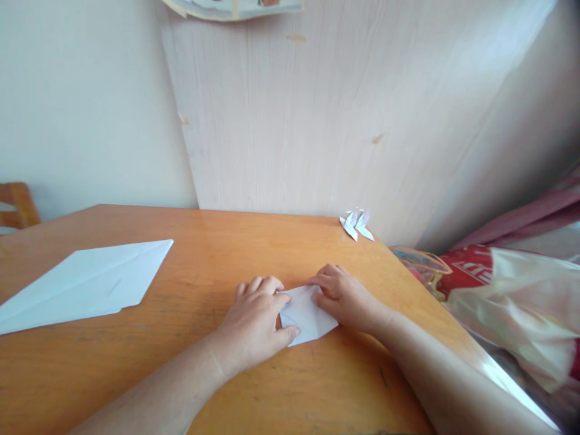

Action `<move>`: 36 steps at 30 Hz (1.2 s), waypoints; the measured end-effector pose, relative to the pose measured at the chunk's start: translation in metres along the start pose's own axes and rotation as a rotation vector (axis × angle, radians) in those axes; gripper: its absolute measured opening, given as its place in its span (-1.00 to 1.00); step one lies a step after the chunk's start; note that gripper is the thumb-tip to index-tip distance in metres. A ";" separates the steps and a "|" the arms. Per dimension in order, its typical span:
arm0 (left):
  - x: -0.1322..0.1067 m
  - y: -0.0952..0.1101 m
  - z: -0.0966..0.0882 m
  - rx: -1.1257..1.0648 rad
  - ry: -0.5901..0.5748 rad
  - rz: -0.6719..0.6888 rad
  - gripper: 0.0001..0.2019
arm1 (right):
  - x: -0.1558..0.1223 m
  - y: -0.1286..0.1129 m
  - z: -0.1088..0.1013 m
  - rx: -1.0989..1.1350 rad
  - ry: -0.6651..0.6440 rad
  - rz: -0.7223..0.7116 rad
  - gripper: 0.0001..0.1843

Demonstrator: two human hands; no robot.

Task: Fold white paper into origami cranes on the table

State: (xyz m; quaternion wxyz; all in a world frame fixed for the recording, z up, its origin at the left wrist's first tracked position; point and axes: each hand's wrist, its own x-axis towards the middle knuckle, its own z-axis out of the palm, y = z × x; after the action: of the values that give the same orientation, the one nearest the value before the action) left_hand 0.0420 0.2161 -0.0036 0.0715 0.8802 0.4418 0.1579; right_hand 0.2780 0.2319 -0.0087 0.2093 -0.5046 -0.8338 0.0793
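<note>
A small folded piece of white paper (306, 315) lies flat on the orange wooden table (203, 266), near its front middle. My left hand (256, 320) rests on the paper's left side, fingers curled and thumb pressing its lower edge. On the paper's upper right edge my right hand (344, 296) presses down, fingers bent and held together. Both hands pin the paper against the table top.
A large white sheet (86, 284) with creases lies at the left of the table. A small finished folded paper figure (357, 223) sits at the back right corner by a pale wooden board. Plastic bags (498, 290) crowd the right side. A chair back (16, 205) shows far left.
</note>
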 end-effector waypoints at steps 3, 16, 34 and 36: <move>0.001 -0.002 0.000 0.019 -0.010 0.032 -0.72 | 0.004 0.003 0.001 0.007 -0.011 -0.040 -0.62; 0.001 -0.014 -0.003 0.107 0.027 0.109 -0.74 | -0.004 -0.004 -0.004 0.161 -0.190 0.179 -0.85; 0.005 -0.012 -0.006 -0.145 0.018 0.037 -0.75 | -0.008 -0.021 0.002 0.512 -0.278 0.479 -0.82; 0.005 -0.014 -0.002 -0.145 -0.002 0.039 -0.67 | -0.008 -0.016 0.005 0.406 -0.211 0.442 -0.81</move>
State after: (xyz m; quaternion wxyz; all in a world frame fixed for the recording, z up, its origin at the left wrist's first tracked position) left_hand 0.0335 0.2286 -0.0042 0.1323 0.8813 0.4120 0.1897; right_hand 0.2664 0.2180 -0.0097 0.1956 -0.6106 -0.6882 0.3395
